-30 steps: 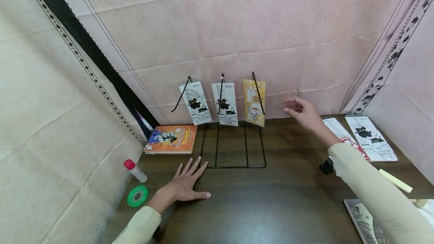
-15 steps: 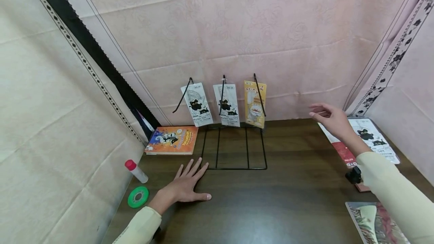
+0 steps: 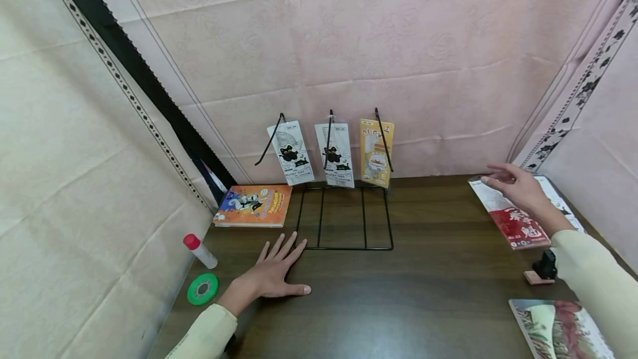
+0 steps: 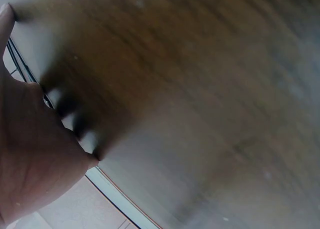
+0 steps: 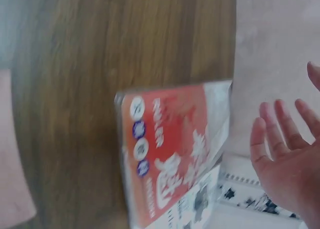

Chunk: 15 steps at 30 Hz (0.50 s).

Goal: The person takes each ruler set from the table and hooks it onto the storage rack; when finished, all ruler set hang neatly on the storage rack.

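Note:
In the head view my left hand (image 3: pixel 271 276) lies on the brown table with fingers spread, fingertips right at the front corner of a black wire display rack (image 3: pixel 349 248). From the rack's hooks hang two white ruler set packs, the left one (image 3: pixel 285 168) and the middle one (image 3: pixel 344 143), plus a yellow pack (image 3: pixel 370 151). At the far right, my right hand (image 3: pixel 520 193) hovers over a red-and-white pack (image 3: pixel 523 229), fingers loosely bent and holding nothing. Another white ruler set pack (image 3: pixel 563 204) lies partly hidden behind that hand. The right wrist view shows the fingers apart from the red-and-white pack (image 5: pixel 180 124).
An orange book (image 3: pixel 254 206) lies left of the rack. A red-capped glue stick (image 3: pixel 201 254) and a green tape roll (image 3: pixel 202 289) are along the left edge. Front right are a picture-covered book (image 3: pixel 555 326) and a small pink block (image 3: pixel 537 278). Cloth walls enclose the table.
My right hand has moved right and down, from beside the hanging yellow pack to over the packs at the far right. The left hand and the hanging packs stay put.

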### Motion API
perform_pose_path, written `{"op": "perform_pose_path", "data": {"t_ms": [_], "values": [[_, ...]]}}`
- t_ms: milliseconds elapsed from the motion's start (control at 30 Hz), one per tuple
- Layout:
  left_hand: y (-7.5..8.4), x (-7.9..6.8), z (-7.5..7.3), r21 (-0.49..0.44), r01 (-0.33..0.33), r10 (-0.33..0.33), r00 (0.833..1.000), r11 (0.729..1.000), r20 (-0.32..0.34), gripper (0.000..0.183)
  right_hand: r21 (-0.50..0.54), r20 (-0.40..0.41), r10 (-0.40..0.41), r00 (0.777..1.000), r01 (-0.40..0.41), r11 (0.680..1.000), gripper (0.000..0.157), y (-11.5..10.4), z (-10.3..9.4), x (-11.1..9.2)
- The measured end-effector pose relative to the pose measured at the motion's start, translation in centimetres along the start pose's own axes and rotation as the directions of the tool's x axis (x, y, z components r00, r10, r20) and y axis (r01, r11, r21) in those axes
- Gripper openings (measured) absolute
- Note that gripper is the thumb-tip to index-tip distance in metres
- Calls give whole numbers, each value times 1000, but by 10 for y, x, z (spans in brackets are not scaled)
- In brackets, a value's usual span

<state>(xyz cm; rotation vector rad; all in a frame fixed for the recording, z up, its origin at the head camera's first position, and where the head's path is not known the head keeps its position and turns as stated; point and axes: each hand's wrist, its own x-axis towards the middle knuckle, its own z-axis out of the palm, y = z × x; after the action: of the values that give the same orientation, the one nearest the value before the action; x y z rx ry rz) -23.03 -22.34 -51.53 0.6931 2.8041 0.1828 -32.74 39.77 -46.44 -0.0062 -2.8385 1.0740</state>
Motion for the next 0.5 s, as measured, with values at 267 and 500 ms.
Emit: {"op": "perform_pose_path", "data": {"t_ms": [267, 500], "values": [[3, 0, -3, 5, 3, -3, 1000, 1000, 11, 106, -100, 94, 114, 989, -104, 989, 91, 34, -5, 0], [3, 1, -3, -2, 10, -10, 1000, 1000, 19, 107, -108, 62, 94, 994, -87, 990, 84, 57, -5, 5]]}}
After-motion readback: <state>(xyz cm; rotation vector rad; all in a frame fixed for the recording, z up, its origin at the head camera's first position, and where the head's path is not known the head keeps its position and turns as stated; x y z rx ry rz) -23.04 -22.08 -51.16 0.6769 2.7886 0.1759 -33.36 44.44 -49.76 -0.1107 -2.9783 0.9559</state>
